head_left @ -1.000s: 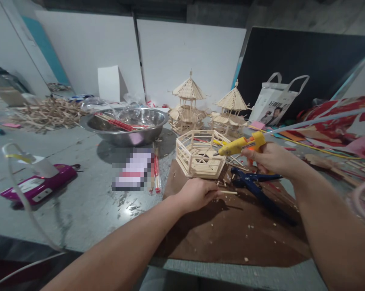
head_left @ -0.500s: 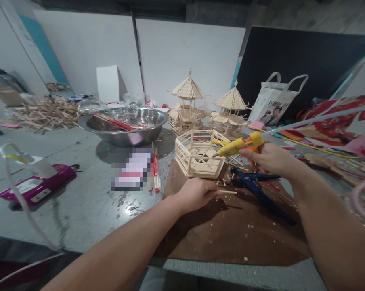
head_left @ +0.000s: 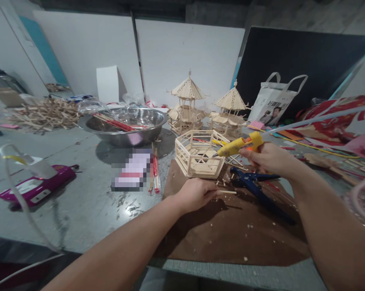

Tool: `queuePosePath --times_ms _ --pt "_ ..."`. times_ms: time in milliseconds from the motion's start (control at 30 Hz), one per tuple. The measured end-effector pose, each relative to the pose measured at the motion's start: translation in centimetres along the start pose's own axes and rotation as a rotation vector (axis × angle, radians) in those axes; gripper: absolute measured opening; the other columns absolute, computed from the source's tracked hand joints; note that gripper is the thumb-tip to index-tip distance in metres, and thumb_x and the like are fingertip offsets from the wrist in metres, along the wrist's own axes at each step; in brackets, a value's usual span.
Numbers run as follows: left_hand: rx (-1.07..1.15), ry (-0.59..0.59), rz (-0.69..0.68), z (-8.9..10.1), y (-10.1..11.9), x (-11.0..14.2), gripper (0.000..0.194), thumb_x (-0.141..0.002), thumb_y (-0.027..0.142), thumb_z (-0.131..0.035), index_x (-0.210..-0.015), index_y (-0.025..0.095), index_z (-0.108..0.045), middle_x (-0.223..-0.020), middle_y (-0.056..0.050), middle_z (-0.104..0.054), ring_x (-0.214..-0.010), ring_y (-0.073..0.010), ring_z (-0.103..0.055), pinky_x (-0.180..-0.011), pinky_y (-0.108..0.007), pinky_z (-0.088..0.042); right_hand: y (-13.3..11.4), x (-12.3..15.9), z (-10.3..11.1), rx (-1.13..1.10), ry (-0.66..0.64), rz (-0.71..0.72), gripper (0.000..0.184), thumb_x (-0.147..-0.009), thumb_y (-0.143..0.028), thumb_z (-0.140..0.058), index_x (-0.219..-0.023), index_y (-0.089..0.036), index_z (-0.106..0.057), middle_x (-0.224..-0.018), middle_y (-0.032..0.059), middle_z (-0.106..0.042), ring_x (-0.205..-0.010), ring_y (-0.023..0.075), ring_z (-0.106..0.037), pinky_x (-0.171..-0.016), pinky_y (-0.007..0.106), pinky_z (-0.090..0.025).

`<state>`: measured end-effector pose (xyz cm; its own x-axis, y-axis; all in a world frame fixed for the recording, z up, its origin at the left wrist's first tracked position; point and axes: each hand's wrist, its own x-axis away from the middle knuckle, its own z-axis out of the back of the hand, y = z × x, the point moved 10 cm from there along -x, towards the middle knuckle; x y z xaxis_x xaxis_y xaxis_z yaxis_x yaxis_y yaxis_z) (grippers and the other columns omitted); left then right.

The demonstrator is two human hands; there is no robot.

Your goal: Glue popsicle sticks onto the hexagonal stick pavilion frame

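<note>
Between the closed fingers of my left hand point(head_left: 197, 194) is a short thin wooden stick point(head_left: 229, 192), its free end pointing right. My right hand point(head_left: 265, 157) grips a yellow hot glue gun point(head_left: 237, 147), whose nozzle points left and down over a railed frame of wooden sticks point(head_left: 200, 155). That frame is many-sided and stands on a brown board point(head_left: 219, 234), just beyond my left hand. Dark blue cutting pliers point(head_left: 258, 188) lie on the board below my right hand. Small stick offcuts are scattered around them.
Two stick pavilions point(head_left: 188, 105) with pointed roofs stand behind the frame. A steel basin point(head_left: 124, 137) holding red-tipped sticks and plastic wrap sits left of them. A purple power strip point(head_left: 46, 184) lies far left. A paper bag point(head_left: 273, 101) stands at the back right.
</note>
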<state>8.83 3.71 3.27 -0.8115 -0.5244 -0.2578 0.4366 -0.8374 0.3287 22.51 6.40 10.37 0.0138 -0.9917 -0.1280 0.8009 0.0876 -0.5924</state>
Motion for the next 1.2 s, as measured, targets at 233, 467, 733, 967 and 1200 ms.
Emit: queuePosePath --times_ms 233,467,733,967,1200 --pt "-0.01 -0.002 0.011 -0.1 -0.1 0.0 0.028 -0.083 0.032 -0.04 -0.075 0.018 -0.062 -0.072 -0.003 -0.063 -0.064 -0.012 -0.056 -0.055 -0.021 -0.039 0.2 0.1 0.0 0.007 -0.008 -0.027 0.04 -0.07 -0.058 -0.046 -0.065 -0.019 -0.056 -0.039 -0.0021 -0.043 -0.039 0.0126 -0.043 -0.039 0.025 -0.033" --pt "0.002 -0.005 0.01 0.0 0.0 0.0 0.027 -0.083 0.032 -0.039 -0.078 0.018 -0.062 -0.073 -0.003 -0.063 -0.064 -0.0122 -0.056 -0.056 -0.022 -0.04 0.5 0.1 -0.1 -0.025 -0.028 -0.055 0.04 -0.069 -0.059 -0.046 -0.059 -0.02 -0.051 -0.038 -0.0031 -0.04 -0.037 0.011 -0.039 -0.037 0.025 -0.03" --pt "0.035 -0.002 0.004 0.0 -0.1 0.0 0.029 -0.084 0.033 -0.038 -0.077 0.018 -0.062 -0.075 -0.004 -0.064 -0.068 -0.0132 -0.057 -0.06 -0.023 -0.041 0.5 0.4 0.3 0.0 -0.017 -0.069 0.044 -0.067 -0.061 -0.047 -0.051 -0.021 -0.044 -0.037 -0.004 -0.041 -0.033 0.0091 -0.039 -0.034 0.024 -0.03" --pt "0.027 -0.008 0.015 -0.1 -0.2 0.1 0.028 -0.084 0.032 -0.039 -0.077 0.018 -0.062 -0.072 -0.003 -0.063 -0.065 -0.0125 -0.056 -0.058 -0.022 -0.04 0.4 0.4 0.7 -0.018 -0.015 -0.032 0.044 -0.067 -0.062 -0.047 -0.049 -0.022 -0.043 -0.036 -0.004 -0.04 -0.032 0.0085 -0.037 -0.032 0.024 -0.028" --pt "0.041 -0.024 0.021 -0.1 -0.1 0.0 0.028 -0.084 0.033 -0.038 -0.079 0.018 -0.062 -0.075 -0.004 -0.063 -0.069 -0.0134 -0.057 -0.06 -0.023 -0.04 0.3 0.6 1.2 0.049 -0.014 -0.042 0.041 -0.068 -0.059 -0.047 -0.051 -0.022 -0.046 -0.037 -0.0027 -0.041 -0.034 0.0099 -0.037 -0.035 0.026 -0.03"
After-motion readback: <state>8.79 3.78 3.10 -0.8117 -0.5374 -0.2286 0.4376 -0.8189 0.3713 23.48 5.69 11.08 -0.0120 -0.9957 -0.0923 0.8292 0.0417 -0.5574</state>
